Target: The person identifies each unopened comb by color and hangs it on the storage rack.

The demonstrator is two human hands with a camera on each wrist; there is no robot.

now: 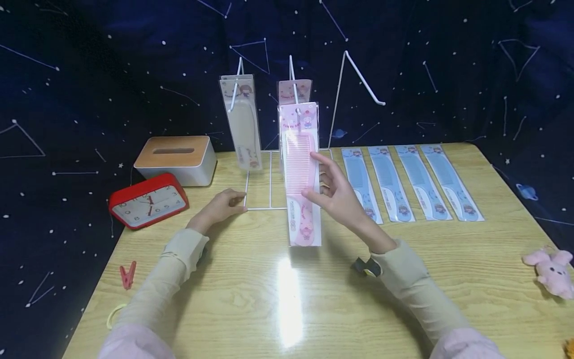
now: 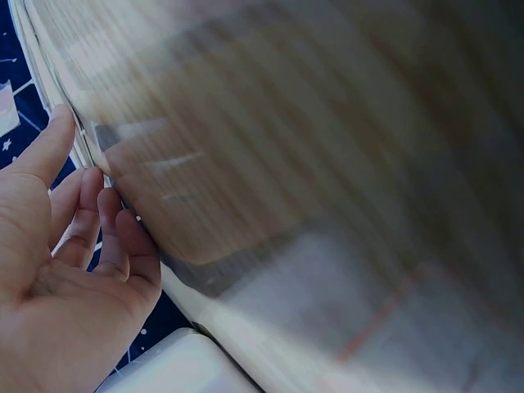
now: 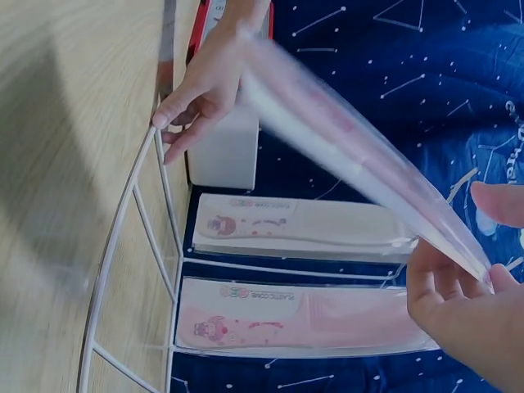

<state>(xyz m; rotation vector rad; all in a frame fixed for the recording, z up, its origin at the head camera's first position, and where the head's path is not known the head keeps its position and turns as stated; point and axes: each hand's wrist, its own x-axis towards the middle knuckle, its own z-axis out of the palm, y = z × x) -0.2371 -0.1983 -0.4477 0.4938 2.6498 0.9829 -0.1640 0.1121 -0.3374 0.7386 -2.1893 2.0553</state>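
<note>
My right hand (image 1: 341, 194) grips the right edge of a pink comb package (image 1: 305, 224), thumb and index fingertip on its front. The package hangs by its top hole on the middle hook; in the right wrist view it slants. My left hand (image 1: 224, 205) pinches the front left corner of the white wire rack (image 1: 264, 209); in the left wrist view its fingers (image 2: 123, 237) are bent. Another pink comb package (image 3: 246, 315) hangs behind on the same hook. Pale comb packages (image 1: 242, 124) hang on the left hook.
Several blue comb packages (image 1: 389, 184) lie in a row right of the rack. A red clock (image 1: 148, 202) and a tissue box (image 1: 193, 164) stand at the left. A red clip (image 1: 127, 275) lies nearer the front left; a pink plush toy (image 1: 553, 273) sits far right.
</note>
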